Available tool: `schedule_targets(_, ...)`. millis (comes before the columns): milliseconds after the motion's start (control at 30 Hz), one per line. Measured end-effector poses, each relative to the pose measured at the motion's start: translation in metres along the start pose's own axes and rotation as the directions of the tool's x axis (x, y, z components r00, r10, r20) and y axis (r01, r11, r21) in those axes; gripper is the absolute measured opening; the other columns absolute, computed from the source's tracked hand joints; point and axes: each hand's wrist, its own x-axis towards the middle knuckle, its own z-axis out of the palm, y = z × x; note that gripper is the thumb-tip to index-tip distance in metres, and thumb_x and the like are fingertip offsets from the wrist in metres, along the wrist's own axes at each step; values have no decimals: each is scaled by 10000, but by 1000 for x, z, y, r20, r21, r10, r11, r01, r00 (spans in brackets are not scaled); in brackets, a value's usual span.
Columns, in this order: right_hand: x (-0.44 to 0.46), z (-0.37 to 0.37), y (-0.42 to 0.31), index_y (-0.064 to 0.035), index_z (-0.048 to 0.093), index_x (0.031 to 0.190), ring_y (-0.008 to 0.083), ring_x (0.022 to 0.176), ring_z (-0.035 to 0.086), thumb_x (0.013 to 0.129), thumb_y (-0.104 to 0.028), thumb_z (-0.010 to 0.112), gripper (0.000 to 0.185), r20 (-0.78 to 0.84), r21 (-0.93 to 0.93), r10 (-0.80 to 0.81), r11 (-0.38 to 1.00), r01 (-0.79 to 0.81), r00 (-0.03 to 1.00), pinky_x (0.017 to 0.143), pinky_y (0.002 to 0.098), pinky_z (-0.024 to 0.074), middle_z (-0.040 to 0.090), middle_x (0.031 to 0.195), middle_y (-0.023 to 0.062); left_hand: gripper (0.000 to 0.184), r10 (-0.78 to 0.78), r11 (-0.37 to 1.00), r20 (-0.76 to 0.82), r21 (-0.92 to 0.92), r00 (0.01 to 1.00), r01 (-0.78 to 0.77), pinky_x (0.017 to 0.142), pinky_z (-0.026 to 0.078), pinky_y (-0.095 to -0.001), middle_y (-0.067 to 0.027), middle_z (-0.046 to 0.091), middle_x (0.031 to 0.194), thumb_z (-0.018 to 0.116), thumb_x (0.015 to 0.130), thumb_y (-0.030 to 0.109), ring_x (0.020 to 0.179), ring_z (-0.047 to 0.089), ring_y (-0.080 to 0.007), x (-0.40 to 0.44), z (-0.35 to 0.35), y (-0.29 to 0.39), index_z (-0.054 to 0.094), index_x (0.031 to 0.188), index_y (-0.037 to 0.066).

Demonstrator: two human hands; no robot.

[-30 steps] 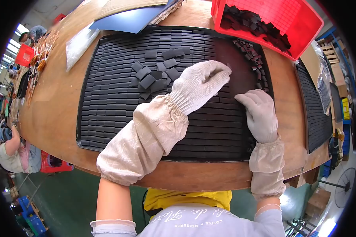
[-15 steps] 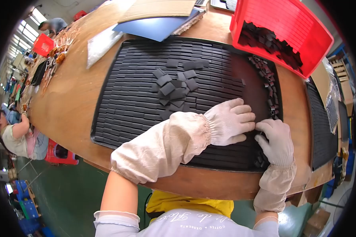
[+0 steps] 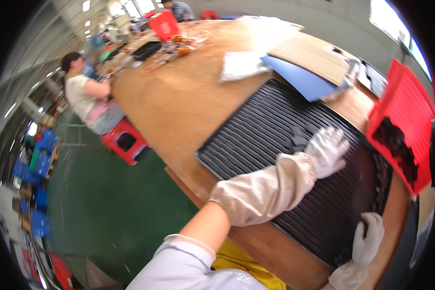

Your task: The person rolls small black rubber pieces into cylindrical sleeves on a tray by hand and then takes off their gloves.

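A large black tray (image 3: 215, 162) lies on the table, filled with rows of flat black pieces. My left hand (image 3: 327, 151), in a white glove and a beige sleeve cover, is spread flat over these rows, its fingers apart. Just left of it is a small heap of loose black pieces (image 3: 298, 138). My right hand (image 3: 367, 239), also gloved, is at the tray's near right edge with its fingers curled in. Whatever it may hold is hidden and blurred. Small dark pieces (image 3: 383, 181) line the tray's right side.
A tilted red crate (image 3: 408, 113) with black pieces inside stands beyond the tray's right side. Cardboard (image 3: 309, 58), a blue sheet (image 3: 295, 79) and a white plastic bag (image 3: 244, 65) lie behind it. A person (image 3: 89, 94) sits at the table's left side on a red stool (image 3: 125, 142).
The view has swung left, so the tray and both hands appear farther right. My hands have moved apart; the left is now nearer the loose heap, the right at the near edge.
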Motion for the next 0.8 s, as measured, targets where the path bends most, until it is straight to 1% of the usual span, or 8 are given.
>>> schedule_targets(133, -1, 8, 3, -25, 614, 1019, 330, 934, 562, 753, 92, 594, 291, 1, 52, -20, 998, 20, 1000, 818, 402, 440, 593, 1022, 149, 495, 88, 996, -69, 17, 994, -87, 948, 405, -456, -171, 595, 1157, 653, 784, 404, 1104, 528, -345, -4, 11, -4, 635, 1134, 55)
schedule_targets(200, -2, 10, 0, -19, 611, 1016, 323, 932, 558, 756, 98, 588, 286, 38, 115, -2, 993, -2, 999, 816, 394, 438, 596, 1021, 149, 504, 69, 998, 131, -23, 989, -66, 902, 417, -439, -131, 599, 1067, 661, 775, 400, 1025, 552, -313, 0, 3, -3, 623, 1149, 64)
schedule_targets(233, -1, 11, -3, -21, 613, 1013, 314, 925, 556, 749, 101, 591, 292, 34, 122, -14, 992, 10, 999, 811, 384, 439, 596, 1019, 145, 498, 74, 997, 72, -12, 995, -74, 850, 432, -431, -108, 582, 978, 669, 772, 396, 959, 562, -294, -1, 6, -2, 609, 1143, 70)
schedule_targets(433, -1, 20, 2, -22, 615, 1006, 313, 922, 558, 742, 101, 584, 293, 18, 116, -70, 991, 67, 997, 812, 383, 440, 597, 1014, 141, 578, -29, 999, 126, 49, 992, 23, 762, 440, -420, -112, 565, 939, 687, 759, 442, 916, 552, -288, -2, -5, 4, 598, 1202, 81)
schedule_targets(533, -2, 21, 3, -20, 614, 1005, 309, 930, 561, 747, 97, 579, 286, 41, 154, -4, 988, -2, 999, 819, 382, 439, 598, 1024, 140, 649, -46, 998, 167, 58, 985, 37, 752, 427, -405, -109, 556, 955, 708, 724, 504, 931, 537, -283, 0, -22, 3, 606, 1225, 105)
schedule_targets(667, -1, 19, 3, -18, 613, 1005, 306, 932, 560, 755, 95, 575, 277, 69, 157, 0, 988, -11, 998, 823, 378, 439, 596, 1033, 138, 817, -170, 982, 363, 140, 916, 127, 918, 376, -458, -184, 512, 1238, 643, 714, 679, 1120, 476, -323, 6, -48, 10, 566, 1327, 144)
schedule_targets(700, -1, 19, 1, -16, 612, 1003, 306, 934, 562, 755, 94, 574, 274, 72, 168, 22, 985, -34, 997, 827, 378, 440, 595, 1031, 139, 931, -228, 969, 468, 190, 854, 155, 1058, 285, -539, -229, 382, 1448, 592, 726, 745, 1310, 371, -387, 11, -54, 11, 454, 1432, 153)
schedule_targets(800, -1, 20, 3, -12, 612, 1001, 308, 938, 566, 756, 94, 573, 270, 70, 180, 17, 983, -29, 997, 832, 379, 441, 593, 1028, 141, 982, -377, 926, 568, 253, 732, 280, 1113, 202, -599, -242, 271, 1533, 580, 740, 753, 1414, 245, -426, 17, -74, 7, 358, 1486, 154)
